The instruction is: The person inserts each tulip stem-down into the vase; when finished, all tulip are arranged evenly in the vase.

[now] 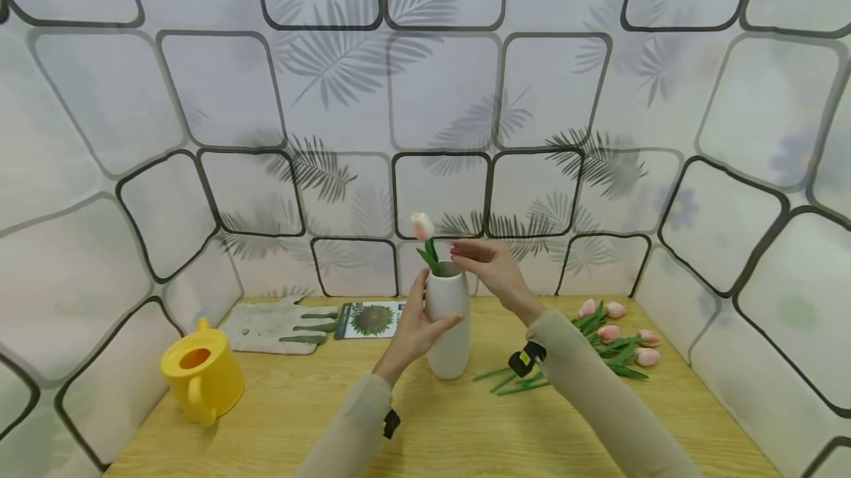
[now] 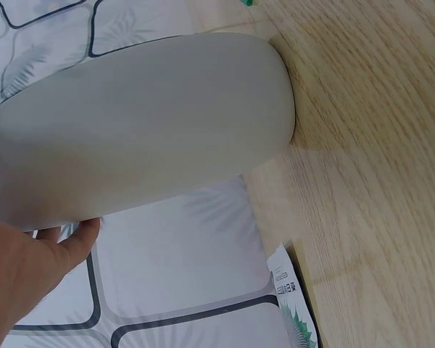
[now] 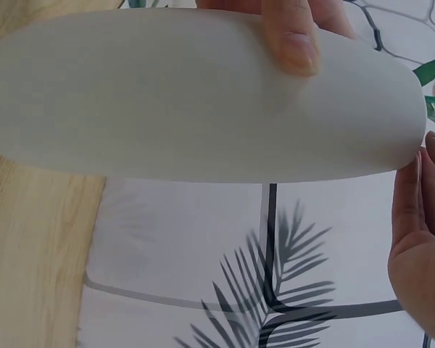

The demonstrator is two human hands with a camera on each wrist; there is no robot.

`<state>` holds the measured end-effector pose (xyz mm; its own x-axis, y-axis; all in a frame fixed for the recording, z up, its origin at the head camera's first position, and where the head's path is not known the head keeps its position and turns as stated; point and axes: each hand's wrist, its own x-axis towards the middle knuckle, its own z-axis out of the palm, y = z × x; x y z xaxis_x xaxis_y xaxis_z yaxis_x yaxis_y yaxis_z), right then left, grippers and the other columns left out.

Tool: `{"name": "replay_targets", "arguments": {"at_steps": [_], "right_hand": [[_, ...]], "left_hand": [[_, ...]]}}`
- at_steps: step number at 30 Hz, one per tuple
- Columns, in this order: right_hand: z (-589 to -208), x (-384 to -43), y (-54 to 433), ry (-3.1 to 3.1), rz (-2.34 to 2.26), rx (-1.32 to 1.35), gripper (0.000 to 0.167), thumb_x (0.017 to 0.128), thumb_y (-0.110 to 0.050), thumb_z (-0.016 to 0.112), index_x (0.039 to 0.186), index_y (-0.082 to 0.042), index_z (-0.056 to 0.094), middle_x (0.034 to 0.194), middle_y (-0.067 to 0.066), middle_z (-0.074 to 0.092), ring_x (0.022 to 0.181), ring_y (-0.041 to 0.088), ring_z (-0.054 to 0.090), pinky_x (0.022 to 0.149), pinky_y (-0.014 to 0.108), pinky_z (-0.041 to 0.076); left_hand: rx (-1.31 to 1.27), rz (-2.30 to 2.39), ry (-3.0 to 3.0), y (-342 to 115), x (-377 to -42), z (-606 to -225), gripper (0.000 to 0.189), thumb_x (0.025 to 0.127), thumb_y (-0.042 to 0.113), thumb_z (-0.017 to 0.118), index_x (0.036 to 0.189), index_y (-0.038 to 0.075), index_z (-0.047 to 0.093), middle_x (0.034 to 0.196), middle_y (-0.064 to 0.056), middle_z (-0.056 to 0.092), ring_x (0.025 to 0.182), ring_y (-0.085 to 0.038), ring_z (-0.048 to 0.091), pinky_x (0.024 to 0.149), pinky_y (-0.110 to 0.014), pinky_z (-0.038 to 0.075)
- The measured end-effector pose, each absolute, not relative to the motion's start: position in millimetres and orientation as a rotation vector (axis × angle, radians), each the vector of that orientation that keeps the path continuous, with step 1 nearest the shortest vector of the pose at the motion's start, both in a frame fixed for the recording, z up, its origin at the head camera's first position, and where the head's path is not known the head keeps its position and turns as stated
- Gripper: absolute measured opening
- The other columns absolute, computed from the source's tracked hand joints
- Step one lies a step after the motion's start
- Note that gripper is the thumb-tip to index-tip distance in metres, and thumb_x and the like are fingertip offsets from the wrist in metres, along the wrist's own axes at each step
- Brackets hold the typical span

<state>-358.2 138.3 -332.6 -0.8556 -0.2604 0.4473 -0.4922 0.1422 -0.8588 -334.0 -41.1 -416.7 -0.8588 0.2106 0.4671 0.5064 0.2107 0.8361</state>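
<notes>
A tall white vase [image 1: 448,323] stands on the wooden table. My left hand [image 1: 415,323] grips it from the left, with the thumb across its front; the right wrist view shows that thumb [image 3: 297,47] on the vase wall. One pink-and-white tulip [image 1: 422,227] stands in the vase mouth, leaning left, its lower stem hidden inside. Beside the rim on the right, my right hand [image 1: 492,267] has its fingers extended toward the tulip and holds nothing. In the right wrist view its fingertips [image 3: 417,170] are right at the rim.
Several pink tulips [image 1: 614,337] lie on the right of the table [image 1: 319,419], stems toward the vase. A yellow watering can [image 1: 219,378] stands at the left. Behind it lie grey-and-green gloves [image 1: 272,326] and a seed packet [image 1: 366,319]. Patterned cloth walls [image 1: 439,94] enclose the table.
</notes>
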Motion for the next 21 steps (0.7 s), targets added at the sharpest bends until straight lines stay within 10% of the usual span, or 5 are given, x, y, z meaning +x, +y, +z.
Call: {"name": "replay_targets", "arguments": {"at_steps": [21], "right_hand": [[-389.6,-349.3,202.3,-2.268,1.946,0.479,0.042,0.094,-0.010,0.065,0.130,0.011,0.056,0.126,0.026,0.062,0.099,0.011,0.068,0.086,0.031,0.057]], "left_hand": [[-0.705,-1.699,-2.223,-42.6,-307.9,-390.4,0.093,0.083,0.011,0.078,0.155,0.005,0.019,0.149,-0.022,0.039,0.129,-0.040,0.046,0.098,-0.059,0.045]]}}
